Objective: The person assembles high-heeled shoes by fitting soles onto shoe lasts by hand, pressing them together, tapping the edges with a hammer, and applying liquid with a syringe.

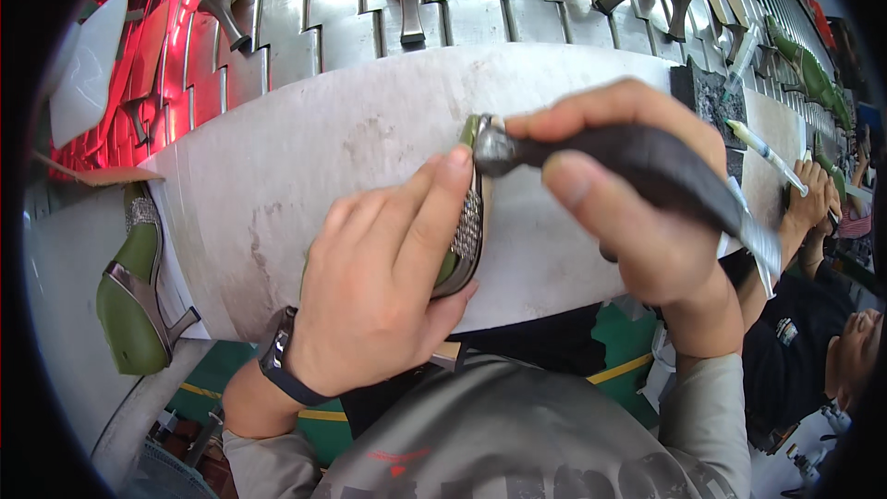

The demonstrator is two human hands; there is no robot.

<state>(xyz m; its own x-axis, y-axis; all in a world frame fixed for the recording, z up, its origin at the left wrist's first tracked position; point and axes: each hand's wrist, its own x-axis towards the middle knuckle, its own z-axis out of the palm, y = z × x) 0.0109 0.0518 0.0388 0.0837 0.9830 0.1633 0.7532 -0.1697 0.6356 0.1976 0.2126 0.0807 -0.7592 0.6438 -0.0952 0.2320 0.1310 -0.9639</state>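
Note:
On the pale work board (296, 157), my left hand (374, 282) is closed around a green shoe (468, 226) with a glittery silver band, and its fingertips reach toward the shoe's narrow upper end. Much of the shoe is hidden under that hand. My right hand (651, 222) grips a hammer (661, 166) with a dark, thick handle. The rounded metal hammer head is at the narrow end of the shoe, close beside my left fingertips; whether it touches the shoe I cannot tell.
A green heeled shoe (137, 300) rests at the left. Beyond the board, a metal slat conveyor (337, 14) carries several heeled shoes. At the right lie a dark rough block (698, 97) and a syringe with yellowish content (765, 152). A co-worker's hand (811, 192) is farther right.

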